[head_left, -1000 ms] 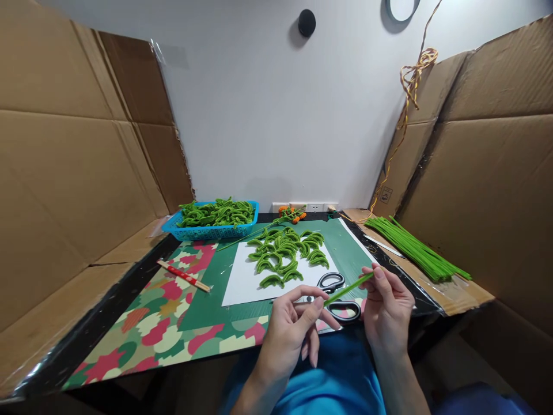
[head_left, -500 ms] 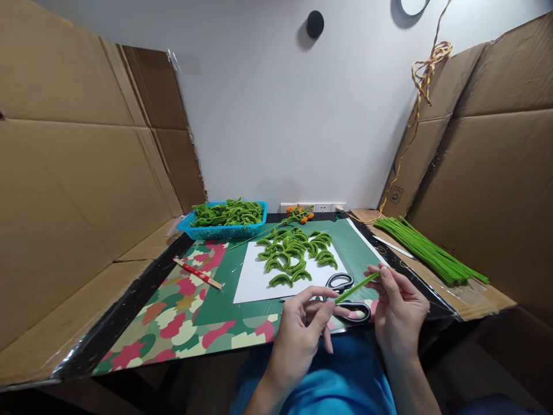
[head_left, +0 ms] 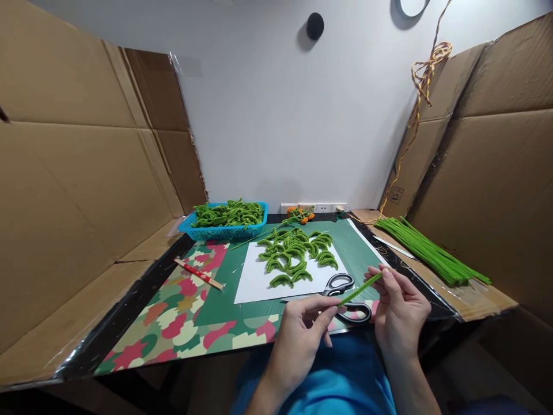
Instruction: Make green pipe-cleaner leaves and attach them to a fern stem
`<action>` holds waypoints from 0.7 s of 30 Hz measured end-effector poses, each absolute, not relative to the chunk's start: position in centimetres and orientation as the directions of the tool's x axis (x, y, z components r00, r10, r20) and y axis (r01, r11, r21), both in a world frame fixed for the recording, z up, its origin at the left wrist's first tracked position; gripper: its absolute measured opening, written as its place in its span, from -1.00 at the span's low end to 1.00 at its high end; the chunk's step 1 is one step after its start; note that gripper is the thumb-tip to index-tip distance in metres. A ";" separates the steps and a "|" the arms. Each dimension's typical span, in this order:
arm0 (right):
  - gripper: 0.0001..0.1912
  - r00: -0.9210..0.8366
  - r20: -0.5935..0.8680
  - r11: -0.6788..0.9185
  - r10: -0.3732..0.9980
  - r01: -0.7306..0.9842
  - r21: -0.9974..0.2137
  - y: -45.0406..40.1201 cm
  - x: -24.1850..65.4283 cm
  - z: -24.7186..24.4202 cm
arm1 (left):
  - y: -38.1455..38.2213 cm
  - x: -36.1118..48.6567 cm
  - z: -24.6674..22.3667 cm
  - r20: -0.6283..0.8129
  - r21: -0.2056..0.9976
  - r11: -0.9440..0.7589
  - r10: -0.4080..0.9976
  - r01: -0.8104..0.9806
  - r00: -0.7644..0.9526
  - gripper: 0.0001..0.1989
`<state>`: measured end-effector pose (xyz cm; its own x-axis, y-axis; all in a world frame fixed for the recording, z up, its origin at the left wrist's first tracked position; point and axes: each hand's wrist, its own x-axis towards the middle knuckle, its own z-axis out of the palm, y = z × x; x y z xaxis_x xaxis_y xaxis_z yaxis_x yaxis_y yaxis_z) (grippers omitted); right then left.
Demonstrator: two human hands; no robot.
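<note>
A green pipe cleaner (head_left: pixel 360 289) stretches between my two hands, slanting up to the right. My left hand (head_left: pixel 305 328) pinches its lower end between thumb and fingers. Thumb and fingertips of my right hand (head_left: pixel 400 305) close on the upper end. Black-handled scissors (head_left: pixel 341 282) lie just beyond and below the pipe cleaner, partly hidden by my left hand. On the white paper (head_left: pixel 248 282) behind them are several curved green pipe-cleaner pieces (head_left: pixel 291 251), grouped in small clusters.
A blue basket (head_left: pixel 216 231) heaped with green pieces stands at the back left. Orange-tipped green stems (head_left: pixel 302 215) lie by the wall. To the right rests a bundle of straight green pipe cleaners (head_left: pixel 432 251). Wrapped chopsticks (head_left: pixel 199 273) lie left. Cardboard walls (head_left: pixel 505 150) flank the table.
The fingers of my left hand have curled in closer around the lower end of the pipe cleaner. My right hand has barely moved.
</note>
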<state>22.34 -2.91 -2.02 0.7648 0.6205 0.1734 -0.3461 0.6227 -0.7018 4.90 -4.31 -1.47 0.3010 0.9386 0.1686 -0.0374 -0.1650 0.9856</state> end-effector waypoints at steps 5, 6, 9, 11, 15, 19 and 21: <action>-0.71 0.726 0.185 0.614 0.662 -0.384 -0.690 -2.9 22.3 -2.1 | -4.3 4.7 -1.1 0.165 0.986 -0.168 0.945 -0.011 0.282 -0.67; -0.73 0.738 0.194 0.627 0.646 -0.369 -0.685 -2.9 22.3 -2.1 | -4.3 4.7 -1.1 0.168 0.985 -0.172 0.947 -0.010 0.275 -0.67; -0.77 0.778 0.206 0.659 0.594 -0.323 -0.679 -3.0 22.2 -2.2 | -4.3 4.6 -1.0 0.175 0.983 -0.184 0.947 0.011 0.269 -0.69; -0.78 0.787 0.199 0.661 0.584 -0.319 -0.679 -3.1 22.2 -2.2 | -4.3 4.6 -1.1 0.169 0.983 -0.184 0.946 0.028 0.277 -0.69; -0.78 0.777 0.199 0.670 0.596 -0.345 -0.658 -3.1 22.4 -2.0 | -4.3 4.6 -1.7 0.136 0.989 -0.147 0.939 0.014 0.315 -0.65; -0.75 0.769 0.224 0.681 0.598 -0.341 -0.648 -3.0 22.4 -1.9 | -4.1 4.6 -2.0 0.115 0.993 -0.107 0.935 -0.041 0.335 -0.58; -0.73 0.778 0.226 0.688 0.587 -0.331 -0.646 -3.0 22.4 -1.9 | -4.0 4.6 -2.0 0.108 0.993 -0.087 0.934 -0.075 0.342 -0.55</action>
<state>22.43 -3.02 -1.93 0.7777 0.5866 0.2259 -0.3312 0.6879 -0.6459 4.64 -3.98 -1.98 0.3416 0.9337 0.1076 -0.0747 -0.0871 0.9934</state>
